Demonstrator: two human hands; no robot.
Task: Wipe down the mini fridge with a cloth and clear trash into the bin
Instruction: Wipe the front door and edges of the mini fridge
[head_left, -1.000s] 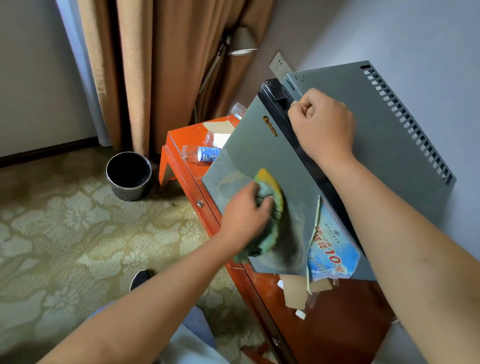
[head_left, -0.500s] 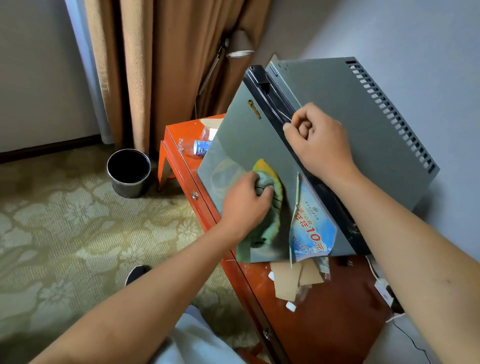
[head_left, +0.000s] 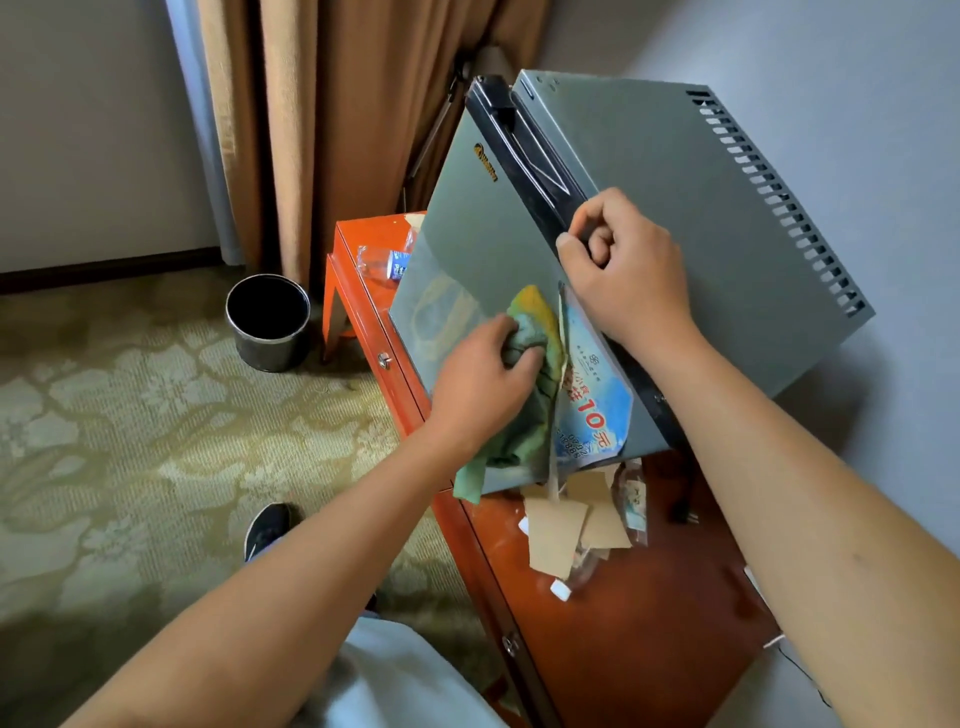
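Observation:
A grey mini fridge (head_left: 675, 171) stands on an orange cabinet (head_left: 623, 623). My left hand (head_left: 478, 384) presses a green and yellow cloth (head_left: 524, 384) against the fridge's door front. My right hand (head_left: 623, 270) is a closed fist resting on the black top edge of the door; whether it grips the edge I cannot tell. A blue sticker (head_left: 592, 389) with "10" on it is half peeled from the door, beside the cloth. Cardboard scraps and wrappers (head_left: 571, 525) lie on the cabinet top below the door. A black bin (head_left: 267, 319) stands on the carpet to the left.
A plastic bottle (head_left: 382, 260) lies on the cabinet's far end, behind the fridge door. Brown curtains (head_left: 337, 114) hang behind. A floor lamp stands between curtain and fridge. My shoe (head_left: 267, 527) is on the patterned carpet near the cabinet. A grey wall runs along the right.
My right fist slid down the door's black top edge toward me. My left hand and the cloth moved right, up against the peeling sticker. The view shifted a little.

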